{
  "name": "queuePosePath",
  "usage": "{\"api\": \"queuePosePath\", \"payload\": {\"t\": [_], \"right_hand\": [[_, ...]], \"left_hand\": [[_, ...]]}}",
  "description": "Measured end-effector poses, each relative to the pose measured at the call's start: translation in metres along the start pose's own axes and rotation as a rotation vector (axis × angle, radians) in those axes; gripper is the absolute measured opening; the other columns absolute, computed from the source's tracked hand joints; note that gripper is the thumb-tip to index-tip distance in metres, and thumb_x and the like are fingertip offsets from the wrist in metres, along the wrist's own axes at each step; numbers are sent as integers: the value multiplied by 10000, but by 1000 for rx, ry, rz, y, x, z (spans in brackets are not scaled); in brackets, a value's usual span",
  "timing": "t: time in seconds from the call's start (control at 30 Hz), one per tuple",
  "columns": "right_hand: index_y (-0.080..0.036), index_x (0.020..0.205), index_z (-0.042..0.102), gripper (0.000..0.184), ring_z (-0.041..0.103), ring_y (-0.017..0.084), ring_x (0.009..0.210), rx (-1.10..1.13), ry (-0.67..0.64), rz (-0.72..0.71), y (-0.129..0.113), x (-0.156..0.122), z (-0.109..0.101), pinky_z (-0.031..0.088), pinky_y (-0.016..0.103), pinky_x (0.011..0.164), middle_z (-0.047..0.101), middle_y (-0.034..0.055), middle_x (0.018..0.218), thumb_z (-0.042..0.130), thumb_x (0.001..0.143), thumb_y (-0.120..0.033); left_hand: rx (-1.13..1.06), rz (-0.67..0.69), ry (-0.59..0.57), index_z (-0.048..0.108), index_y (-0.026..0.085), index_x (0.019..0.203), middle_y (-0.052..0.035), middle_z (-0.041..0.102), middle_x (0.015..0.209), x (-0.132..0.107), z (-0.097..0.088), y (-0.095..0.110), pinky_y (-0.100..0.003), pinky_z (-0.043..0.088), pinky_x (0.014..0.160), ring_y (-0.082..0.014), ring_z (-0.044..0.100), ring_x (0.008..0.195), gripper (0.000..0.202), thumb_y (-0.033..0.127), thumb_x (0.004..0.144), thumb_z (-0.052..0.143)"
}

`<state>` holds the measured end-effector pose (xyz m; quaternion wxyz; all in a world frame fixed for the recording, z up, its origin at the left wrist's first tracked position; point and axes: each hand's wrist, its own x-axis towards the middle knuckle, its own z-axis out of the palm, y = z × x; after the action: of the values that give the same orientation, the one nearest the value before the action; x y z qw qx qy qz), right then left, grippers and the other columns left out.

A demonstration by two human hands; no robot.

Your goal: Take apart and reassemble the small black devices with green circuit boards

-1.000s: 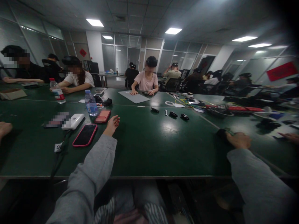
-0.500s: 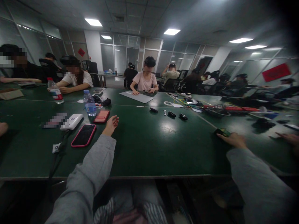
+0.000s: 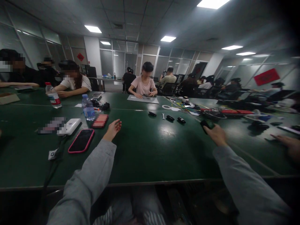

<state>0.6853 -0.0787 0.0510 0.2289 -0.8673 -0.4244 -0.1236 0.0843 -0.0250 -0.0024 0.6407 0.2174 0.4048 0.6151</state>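
Shifted left over the green desk since the earlier frame, a dark object sits right of centre in a grey-sleeved right hand, whose fingers close about it, nearer now to three small black items and a wrench on the far side. To the left, the left hand holds nothing, its fingers loosely curled and slightly apart, near a coral-coloured case and a pink-rimmed phone. By appearances the carry is partway along, with the grip made and the release not yet done, though whether the object touches the desk cannot be told.
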Motion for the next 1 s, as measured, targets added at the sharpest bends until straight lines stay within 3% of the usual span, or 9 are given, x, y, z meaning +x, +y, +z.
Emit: {"api": "queuePosePath", "payload": {"t": [0.1, 0.23, 0.37, 0.5, 0.63, 0.73, 0.83, 0.93, 1.0], "right_hand": [[-159, 1444, 499, 655, 633, 303, 1062, 185, -38, -120, -91, -43, -10, 458, 380, 838, 638, 219, 1204, 591, 911, -529], [-183, 1473, 456, 641, 581, 315, 1196, 458, -112, -473, -207, -136, -5, 458, 439, 1016, 582, 146, 1346, 597, 903, -440], [-309, 1488, 398, 626, 532, 317, 1249, 658, -233, -736, -274, -227, 17, 448, 522, 1056, 557, 74, 1365, 590, 897, -390], [-350, 1480, 371, 621, 476, 321, 1295, 734, -336, -832, -292, -271, 30, 396, 558, 1107, 537, 64, 1357, 583, 896, -368], [-348, 1370, 437, 588, 461, 281, 1304, 911, -425, -820, -291, -274, 34, 382, 513, 1146, 505, 48, 1366, 637, 852, -543], [-289, 1228, 485, 553, 559, 244, 1171, 1151, -608, -563, -291, -267, 41, 453, 486, 1076, 578, 64, 1224, 566, 850, -685], [-283, 1148, 474, 555, 629, 220, 980, 1365, -951, -254, -291, -261, 45, 548, 474, 896, 635, 33, 1048, 541, 831, -733], [-275, 1128, 491, 537, 640, 228, 953, 1536, -1260, -177, -290, -258, 40, 572, 438, 774, 659, 29, 1021, 593, 809, -695], [-267, 1130, 504, 499, 639, 229, 968, 1597, -1344, -135, -289, -257, 34, 573, 414, 746, 667, 31, 1028, 637, 803, -620]], "left_hand": [[79, -2, -128, 663, 153, 1025, -88, 708, 908, -11, 19, -14, -241, 540, 630, -137, 686, 697, 227, 229, 821, 728], [220, 13, -307, 589, 185, 1215, -172, 684, 1129, -33, 45, -37, -346, 572, 741, -228, 726, 842, 543, 353, 755, 823], [201, 33, -323, 410, 297, 1429, -130, 647, 1204, -45, 58, -51, -340, 562, 708, -216, 714, 844, 838, 394, 721, 847], [111, 153, -136, 579, 222, 1185, -67, 669, 1054, -36, 51, -53, -241, 530, 686, -139, 667, 814, 520, 271, 738, 841], [55, 155, -97, 612, 197, 989, -28, 656, 896, -26, 39, -51, -232, 524, 666, -121, 648, 732, 286, 266, 782, 798], [43, 116, -106, 606, 215, 994, 1, 636, 826, -25, 38, -47, -240, 512, 608, -117, 632, 657, 235, 269, 820, 755], [-22, 129, -166, 621, 213, 1013, 5, 653, 853, -31, 43, -42, -231, 521, 638, -107, 643, 688, 203, 224, 840, 727], [-51, 113, -286, 641, 200, 1054, -23, 691, 917, -39, 50, -38, -249, 541, 710, -131, 671, 772, 234, 232, 840, 731], [-22, 48, -379, 651, 189, 1099, -60, 710, 958, -44, 52, -36, -279, 546, 727, -166, 686, 815, 280, 297, 851, 726]]}}
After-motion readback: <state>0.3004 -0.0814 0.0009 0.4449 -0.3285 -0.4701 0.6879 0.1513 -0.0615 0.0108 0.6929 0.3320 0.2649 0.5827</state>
